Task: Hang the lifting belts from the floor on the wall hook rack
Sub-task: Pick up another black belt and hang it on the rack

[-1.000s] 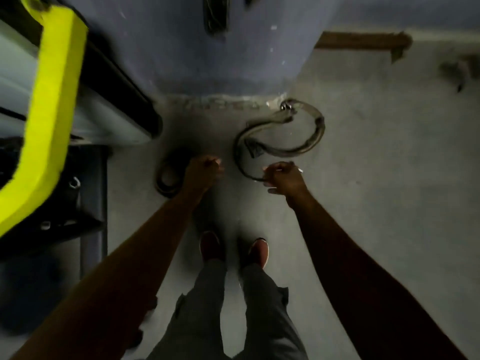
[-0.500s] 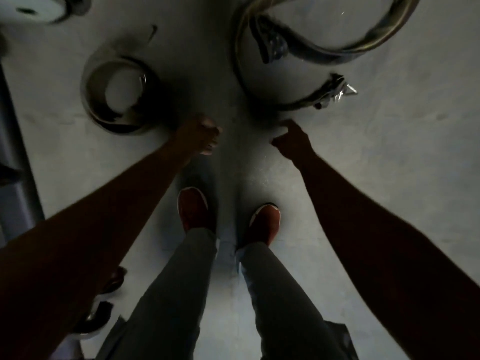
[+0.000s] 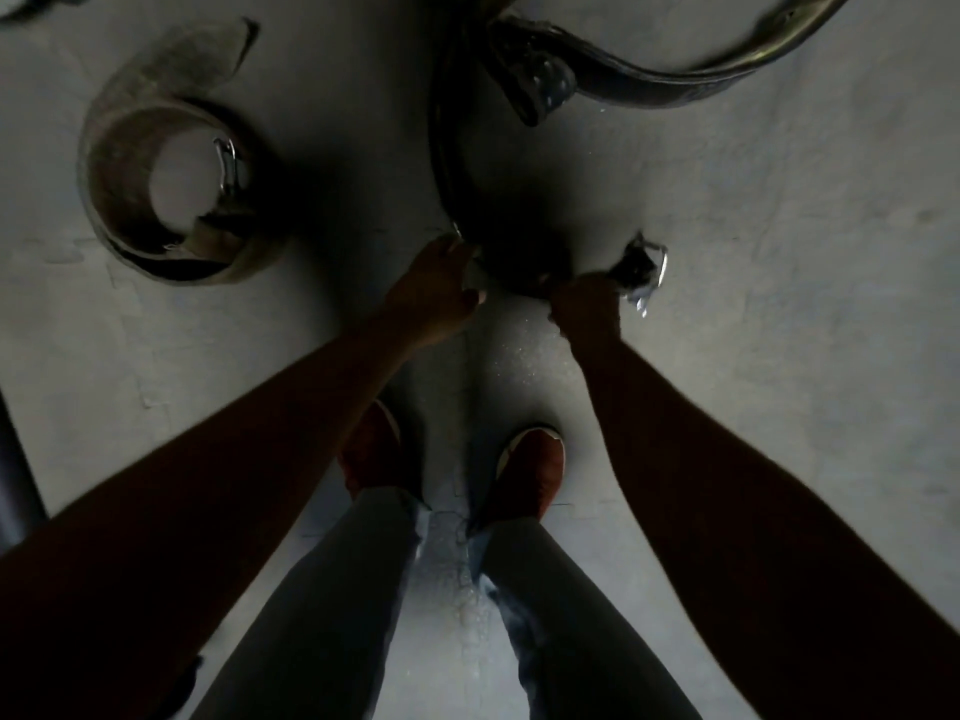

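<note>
Two lifting belts lie on the grey floor (image 3: 753, 252). A large dark belt (image 3: 675, 83) curves in an open loop at the top right, and its metal buckle (image 3: 652, 272) rests at the near end. My right hand (image 3: 587, 306) is closed on that belt just left of the buckle. My left hand (image 3: 436, 288) pinches the loop's near curve between thumb and fingers; the dim light blurs the grip. A second, tan belt (image 3: 119, 163) sits coiled at the left, apart from both hands, with a shiny buckle (image 3: 228, 163) inside the coil.
My two feet in red shoes (image 3: 535, 465) stand just behind the hands, legs in grey trousers. A dark upright bar (image 3: 13, 475) runs along the left edge. The wall hook rack is out of view.
The view has dropped closer to the floor. Both hands moved forward from bare floor onto the near curve of the large belt and closed on it.
</note>
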The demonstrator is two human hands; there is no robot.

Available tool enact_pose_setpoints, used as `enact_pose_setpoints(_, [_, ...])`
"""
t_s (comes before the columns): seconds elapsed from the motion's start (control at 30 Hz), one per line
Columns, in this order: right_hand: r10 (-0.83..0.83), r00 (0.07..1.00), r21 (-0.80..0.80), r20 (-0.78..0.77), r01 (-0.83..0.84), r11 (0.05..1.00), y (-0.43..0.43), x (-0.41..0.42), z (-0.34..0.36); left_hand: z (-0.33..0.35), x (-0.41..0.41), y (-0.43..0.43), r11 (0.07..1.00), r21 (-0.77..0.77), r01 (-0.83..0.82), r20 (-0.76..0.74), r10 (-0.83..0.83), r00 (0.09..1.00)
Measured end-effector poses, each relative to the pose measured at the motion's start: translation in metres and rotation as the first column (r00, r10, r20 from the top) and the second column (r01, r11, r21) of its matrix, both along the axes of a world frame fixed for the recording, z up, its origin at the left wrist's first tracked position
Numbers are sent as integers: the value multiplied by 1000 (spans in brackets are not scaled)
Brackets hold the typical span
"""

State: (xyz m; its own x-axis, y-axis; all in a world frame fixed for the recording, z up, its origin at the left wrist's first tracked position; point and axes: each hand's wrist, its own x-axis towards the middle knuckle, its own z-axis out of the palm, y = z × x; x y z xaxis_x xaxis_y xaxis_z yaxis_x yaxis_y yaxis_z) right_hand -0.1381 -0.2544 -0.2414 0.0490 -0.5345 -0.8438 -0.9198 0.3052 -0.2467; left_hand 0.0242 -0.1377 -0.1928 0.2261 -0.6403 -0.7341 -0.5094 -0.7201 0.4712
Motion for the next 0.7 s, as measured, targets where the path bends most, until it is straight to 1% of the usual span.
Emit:
enact_pose_setpoints(0.03, [-279, 960, 24, 3, 279, 960, -2, -4, -1, -1, -4, -6, 1000, -9, 2, -28, -2, 1000])
enact_pose_setpoints(0.07, [-510, 860, 97, 2, 507, 856, -4, -3, -1, -4, -6, -12, 1000, -20, 7, -49, -8, 999])
enact_pose_setpoints(0.1, [-632, 775, 180, -29, 626, 759, -8, -6, -5, -5, -8, -17, 999, -31, 19, -64, -21, 998])
enact_pose_setpoints(0.13, [-679, 732, 238, -57, 670, 703, -12, -6, -7, -8, -9, -22, 998, -45, 43, -66, -46, 997])
enact_pose_setpoints(0.17, [-704, 708, 280, -51, 687, 671, -13, -5, -9, -11, -10, -26, 994, -55, 91, -51, -94, 994])
enact_pose_setpoints(0.2, [-715, 699, 295, -9, 685, 666, -13, -4, -15, -16, -11, -29, 985, -64, 159, -19, -160, 987])
enact_pose_setpoints(0.23, [-722, 692, 268, 16, 693, 669, -12, -4, -19, -20, -13, -33, 966, -69, 248, 29, -247, 969])
enact_pose_setpoints(0.27, [-739, 674, 217, 25, 718, 662, -8, -5, -23, -24, -14, -37, 929, -74, 362, 106, -353, 930])
enact_pose_setpoints(0.3, [-778, 627, 165, 42, 764, 624, -5, -3, -21, -30, -12, -38, 874, -64, 482, 182, -465, 866])
enact_pose_setpoints(0.33, [-829, 556, 104, 66, 822, 559, -3, -2, -23, -32, -10, -41, 824, -57, 563, 229, -538, 811])
enact_pose_setpoints(0.37, [-834, 545, 55, 85, 833, 550, 0, -4, -22, -33, -9, -45, 794, -62, 605, 248, -575, 780])
enact_pose_setpoints(0.4, [-781, 614, -9, 110, 787, 617, 3, -5, -23, -38, -4, -49, 766, -57, 640, 261, -607, 750])
enact_pose_setpoints(0.43, [-715, 688, -57, 126, 724, 687, 7, -5, -15, -40, 1, -52, 758, -28, 652, 263, -623, 736])
enact_pose_setpoints(0.47, [-621, 773, -124, 130, 635, 763, 12, -5, -1, -37, 4, -55, 773, 38, 633, 224, -624, 749])
enact_pose_setpoints(0.5, [-524, 840, -189, 142, 543, 818, 18, -2, 17, -27, 7, -54, 812, 110, 573, 154, -584, 797])
enact_pose_setpoints(0.53, [-485, 860, -242, 159, 510, 825, 22, 0, 33, -16, 11, -50, 848, 142, 511, 87, -525, 846])
enact_pose_setpoints(0.57, [-467, 863, -285, 194, 505, 815, 24, 3, 52, -2, 11, -45, 890, 115, 441, 58, -449, 892])
enact_pose_setpoints(0.6, [-459, 857, -304, 233, 512, 803, 21, 6, 74, 14, 11, -40, 926, 66, 372, 65, -376, 924])
enact_pose_setpoints(0.67, [-469, 829, -268, 305, 547, 793, 12, 10, 113, 52, 9, -33, 964, -35, 262, 107, -258, 960])
enact_pose_setpoints(0.7, [-463, 832, -239, 305, 538, 808, 9, 12, 135, 76, 8, -32, 975, -64, 215, 103, -208, 973])
